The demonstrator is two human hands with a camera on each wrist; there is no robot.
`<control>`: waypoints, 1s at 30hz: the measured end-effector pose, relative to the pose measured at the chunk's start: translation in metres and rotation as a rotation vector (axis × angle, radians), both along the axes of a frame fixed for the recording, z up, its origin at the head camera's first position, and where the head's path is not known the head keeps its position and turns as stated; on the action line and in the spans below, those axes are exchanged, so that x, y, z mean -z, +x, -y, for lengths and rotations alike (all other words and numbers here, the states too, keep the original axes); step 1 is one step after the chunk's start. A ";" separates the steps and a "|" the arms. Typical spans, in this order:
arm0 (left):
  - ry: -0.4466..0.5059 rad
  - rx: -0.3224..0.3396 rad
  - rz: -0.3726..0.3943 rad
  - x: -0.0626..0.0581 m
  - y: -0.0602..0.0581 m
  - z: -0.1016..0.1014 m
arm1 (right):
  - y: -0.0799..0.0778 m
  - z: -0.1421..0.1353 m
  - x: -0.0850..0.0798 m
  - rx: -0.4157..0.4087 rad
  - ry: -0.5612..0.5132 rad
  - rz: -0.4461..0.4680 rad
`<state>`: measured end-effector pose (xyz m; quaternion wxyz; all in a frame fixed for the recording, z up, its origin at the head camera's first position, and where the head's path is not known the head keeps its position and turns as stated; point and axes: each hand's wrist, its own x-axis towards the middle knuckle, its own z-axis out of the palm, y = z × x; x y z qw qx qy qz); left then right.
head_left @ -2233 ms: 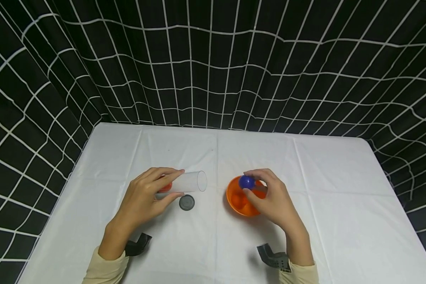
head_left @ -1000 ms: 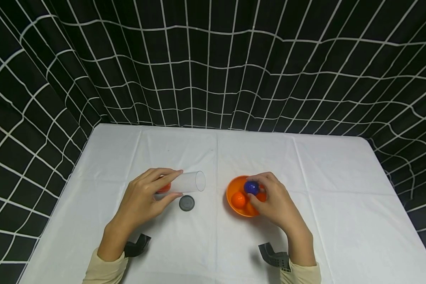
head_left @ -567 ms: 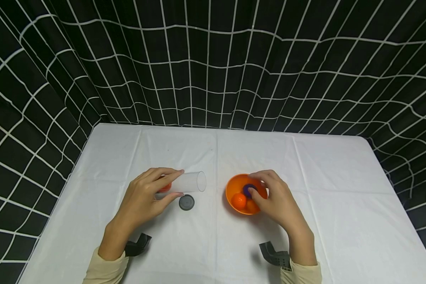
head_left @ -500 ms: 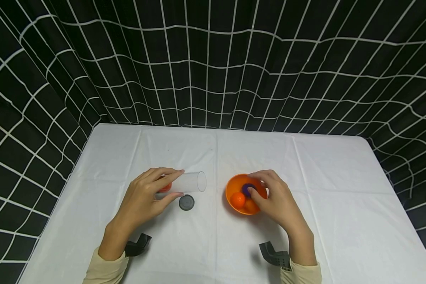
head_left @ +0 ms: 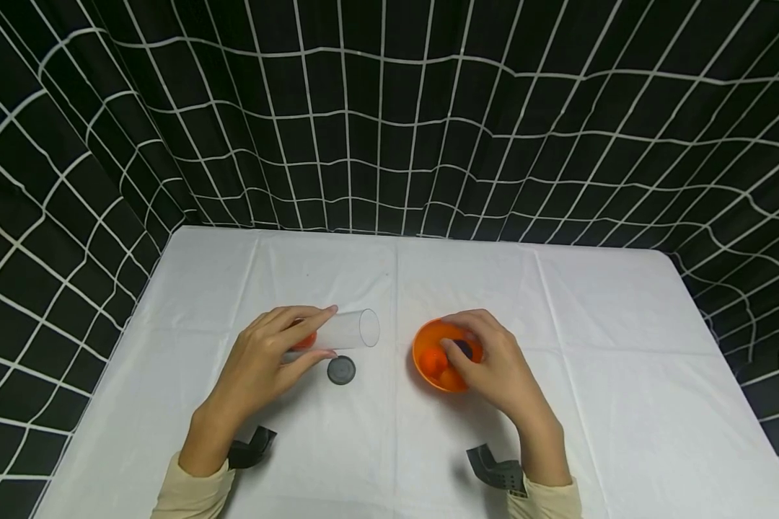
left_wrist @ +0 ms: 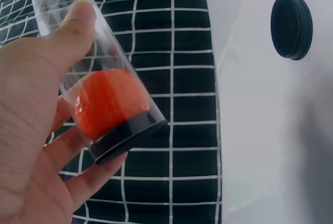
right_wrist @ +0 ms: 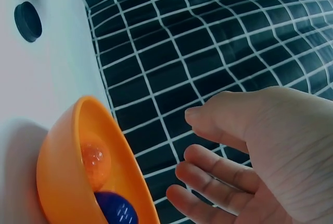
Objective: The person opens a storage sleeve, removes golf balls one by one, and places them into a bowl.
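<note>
My left hand grips a clear tube, tilted, its open end toward the right. An orange ball sits inside the tube against the black end cap, as the left wrist view shows. Over the orange bowl hovers my right hand, fingers apart from the thumb and nothing between them. Inside the bowl lie a blue ball and orange balls, one orange ball at the left side. In the head view the right hand partly covers the blue ball and the bowl's right side.
A loose dark round cap lies on the white tablecloth just below the tube in the head view. Black curtain with a white grid surrounds the table at the back and sides. Each wrist carries a black mount.
The blue ball went down into the bowl and my right hand let go of it. That hand then shifted slightly left. My left hand has kept its grip on the tube, almost still.
</note>
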<state>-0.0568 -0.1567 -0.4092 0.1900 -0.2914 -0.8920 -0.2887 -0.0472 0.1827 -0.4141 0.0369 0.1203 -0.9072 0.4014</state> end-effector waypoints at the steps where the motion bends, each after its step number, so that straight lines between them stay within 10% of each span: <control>1: 0.000 0.003 0.000 0.000 0.000 -0.001 | 0.001 0.001 -0.001 -0.002 -0.002 0.000; 30: -0.028 -0.019 -0.044 -0.008 0.006 -0.006 | 0.013 0.045 -0.012 -0.108 -0.217 -0.046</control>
